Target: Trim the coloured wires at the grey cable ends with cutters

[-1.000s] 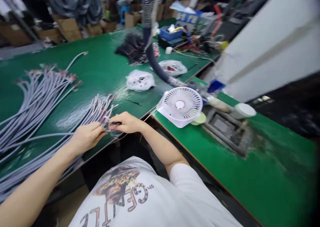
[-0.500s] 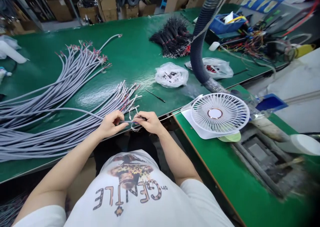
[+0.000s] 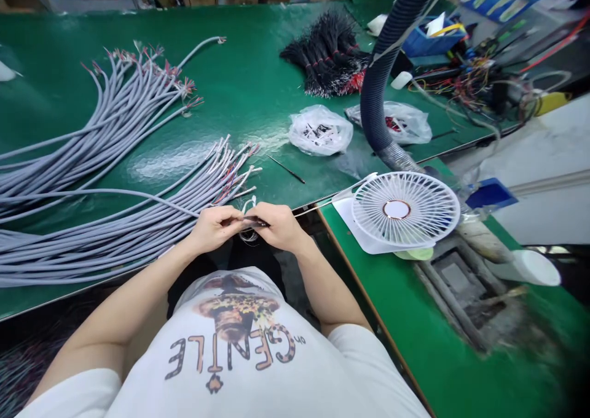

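My left hand (image 3: 212, 227) and right hand (image 3: 278, 225) meeting at the green desk (image 3: 239, 98) edge, each grip pinching one grey cable (image 3: 115, 192) end, white fan (image 3: 405, 209) beside.

I see bare forearms and a white short-sleeved T-shirt (image 3: 258, 369) printed with brown leopard-patterned letters and a dark figure graphic.

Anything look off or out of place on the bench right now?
Mostly tidy. One grey cable strays from the far bundle, and a thin dark tool lies loose near the bench edge. Nothing looks spilled or damaged.
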Tool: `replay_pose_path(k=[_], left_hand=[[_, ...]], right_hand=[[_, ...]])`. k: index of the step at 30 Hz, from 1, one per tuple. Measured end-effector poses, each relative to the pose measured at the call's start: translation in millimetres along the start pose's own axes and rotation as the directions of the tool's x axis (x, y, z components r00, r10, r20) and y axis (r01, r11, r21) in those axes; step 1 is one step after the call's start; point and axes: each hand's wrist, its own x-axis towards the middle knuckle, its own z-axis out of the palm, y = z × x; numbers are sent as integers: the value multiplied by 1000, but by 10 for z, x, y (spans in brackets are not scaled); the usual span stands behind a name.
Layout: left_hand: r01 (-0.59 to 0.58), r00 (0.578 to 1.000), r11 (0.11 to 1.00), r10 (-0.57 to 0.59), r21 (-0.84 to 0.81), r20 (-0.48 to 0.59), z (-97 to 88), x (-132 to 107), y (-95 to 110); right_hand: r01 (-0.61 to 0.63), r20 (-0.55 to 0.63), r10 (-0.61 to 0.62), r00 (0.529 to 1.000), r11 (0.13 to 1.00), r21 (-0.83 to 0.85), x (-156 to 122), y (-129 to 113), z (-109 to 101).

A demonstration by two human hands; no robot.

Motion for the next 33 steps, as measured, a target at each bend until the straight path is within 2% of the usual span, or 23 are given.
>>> replay_pose_path(k=[2, 5, 8, 10, 13, 15, 17, 20, 24, 28, 33], left_hand=[[-39, 999, 999, 39, -24, -3, -24, -21, 4], [-87, 996, 995, 87, -52, 5, -71, -61, -1], [-107, 994, 992, 108, -63, 20, -103, -101, -14], [-90, 996, 994, 91, -60, 25, -110, -122, -18], [-62, 997, 997, 64, -49, 34, -114, -140, -10], [-56, 997, 997, 58, -43, 46, -120, -144, 2], [-47, 997, 998, 49, -44, 55, -130, -143, 10], [-32, 996, 998, 36, -51, 79, -145, -139, 2], [-47, 991, 996, 57, -81, 125, -158, -142, -32], [-47, 990, 995, 59, -91, 130, -168, -144, -34], [-29, 991, 995, 41, -94, 130, -176, -128, -2]], right_hand=[[-93, -51, 106, 993, 974, 208, 13, 21, -13], [-284, -7, 330, 944, 821, 495, 61, 105, 53], [-379, 79, 434, 898, 668, 640, 152, 214, 205], [-388, 71, 464, 883, 636, 667, 201, 264, 272], [-347, -25, 464, 885, 695, 630, 184, 249, 194], [-303, -106, 425, 899, 778, 550, 101, 172, 36], [-270, -135, 352, 926, 869, 415, -10, 59, -141], [-195, -23, 204, 979, 957, 216, -149, -96, -300], [-91, 171, 77, 982, 993, 73, -207, -138, -257], [-41, 224, 51, 973, 998, -45, -179, -64, -162], [-12, 281, 37, 959, 996, -88, -112, -47, -160]])
